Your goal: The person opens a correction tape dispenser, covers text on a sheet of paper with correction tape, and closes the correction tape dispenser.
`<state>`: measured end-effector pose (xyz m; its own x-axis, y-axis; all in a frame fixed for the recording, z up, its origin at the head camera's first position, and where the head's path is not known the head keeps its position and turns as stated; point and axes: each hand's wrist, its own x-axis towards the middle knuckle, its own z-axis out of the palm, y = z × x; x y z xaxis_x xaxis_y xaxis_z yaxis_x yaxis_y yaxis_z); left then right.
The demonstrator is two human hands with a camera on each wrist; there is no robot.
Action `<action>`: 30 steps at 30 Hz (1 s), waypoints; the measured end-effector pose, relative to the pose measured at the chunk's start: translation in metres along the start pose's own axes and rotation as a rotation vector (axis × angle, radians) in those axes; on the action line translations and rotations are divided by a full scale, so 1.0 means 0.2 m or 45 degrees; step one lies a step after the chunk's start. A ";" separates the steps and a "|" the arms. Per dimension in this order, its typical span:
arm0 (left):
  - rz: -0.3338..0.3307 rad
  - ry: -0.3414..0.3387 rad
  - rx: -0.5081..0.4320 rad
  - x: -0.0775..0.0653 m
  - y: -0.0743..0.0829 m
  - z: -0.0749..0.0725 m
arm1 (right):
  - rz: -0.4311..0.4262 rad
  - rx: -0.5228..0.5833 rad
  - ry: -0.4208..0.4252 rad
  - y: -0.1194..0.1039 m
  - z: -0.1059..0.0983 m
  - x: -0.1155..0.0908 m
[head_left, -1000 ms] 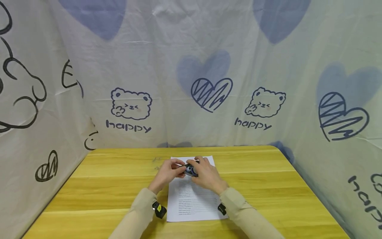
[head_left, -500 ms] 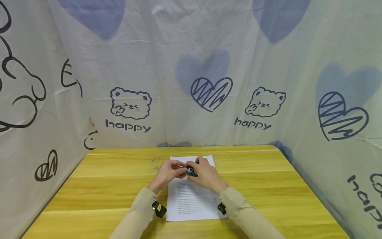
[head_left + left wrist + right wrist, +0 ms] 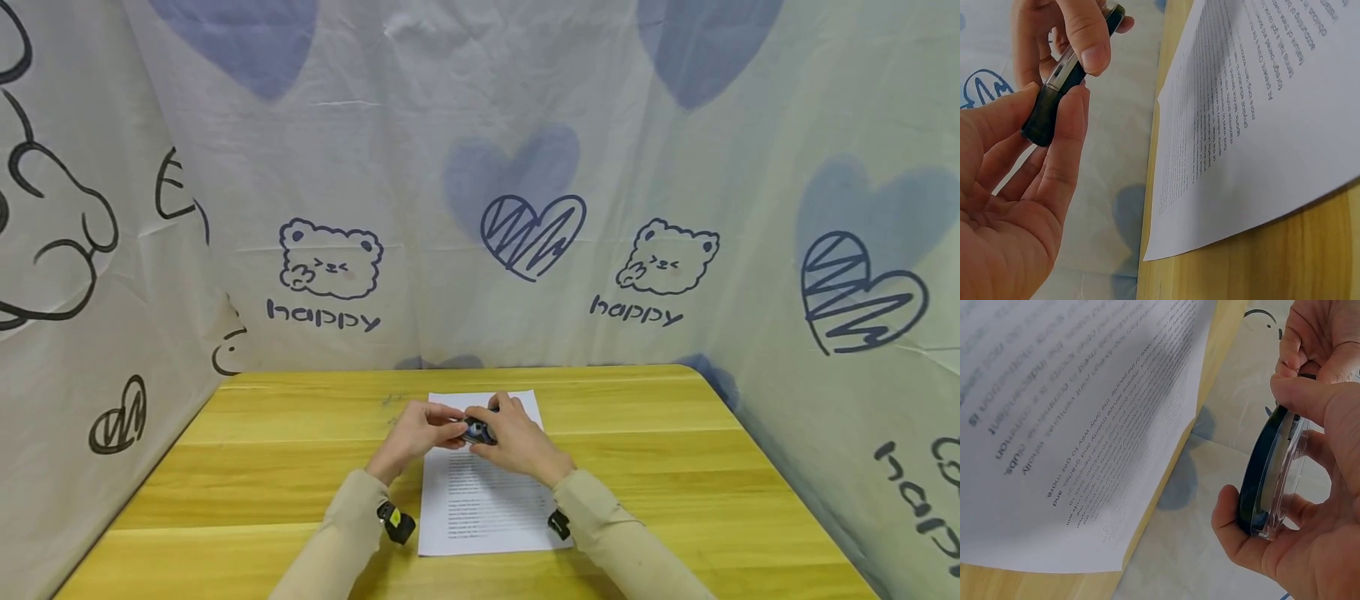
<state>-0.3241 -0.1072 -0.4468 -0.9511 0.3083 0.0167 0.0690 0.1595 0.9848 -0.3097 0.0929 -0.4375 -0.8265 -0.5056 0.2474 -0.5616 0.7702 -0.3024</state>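
A dark correction tape (image 3: 478,431) with a clear casing is held between both hands, above the upper part of a printed paper sheet (image 3: 487,508). My left hand (image 3: 415,435) pinches one dark end of it between thumb and fingers, as the left wrist view shows at the tape's lower end (image 3: 1042,122). My right hand (image 3: 522,442) grips the other end, its thumb and fingers on the rims. Seen from the right wrist, the dark shell (image 3: 1259,469) stands on edge with the transparent side facing the palm. Fingers cover parts of both ends.
The sheet lies on a yellow wood-grain table (image 3: 285,475), with its near edge close to the forearms. Behind and at the sides hangs a white cloth (image 3: 420,250) printed with hearts and bears. Dark wrist cameras (image 3: 396,522) sit on both sleeves.
My left hand and wrist have shifted slightly to the left. The correction tape has turned a little between the hands; both still hold it.
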 end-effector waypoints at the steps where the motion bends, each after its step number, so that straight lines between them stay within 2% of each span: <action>1: -0.004 -0.001 0.000 0.00 0.00 0.00 | -0.001 0.004 -0.004 0.00 0.00 0.00; 7: -0.010 -0.031 -0.004 0.00 -0.01 -0.01 | -0.008 0.005 -0.017 0.01 0.01 0.00; 14: -0.034 -0.031 -0.006 0.00 -0.01 -0.02 | -0.012 0.060 0.048 0.02 0.00 0.01; 20: -0.012 -0.051 0.026 -0.01 0.00 -0.02 | 0.003 0.083 0.039 0.04 -0.01 0.01; 26: 0.010 -0.011 0.066 -0.01 -0.02 -0.05 | 0.054 0.018 0.013 0.07 -0.01 0.00; 30: 0.023 0.009 0.099 -0.01 -0.02 -0.07 | 0.075 0.026 -0.006 0.08 -0.01 -0.01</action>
<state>-0.3258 -0.1220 -0.4491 -0.9517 0.3051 0.0357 0.1090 0.2266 0.9679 -0.3181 0.1074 -0.4408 -0.8582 -0.4618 0.2243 -0.5129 0.7904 -0.3349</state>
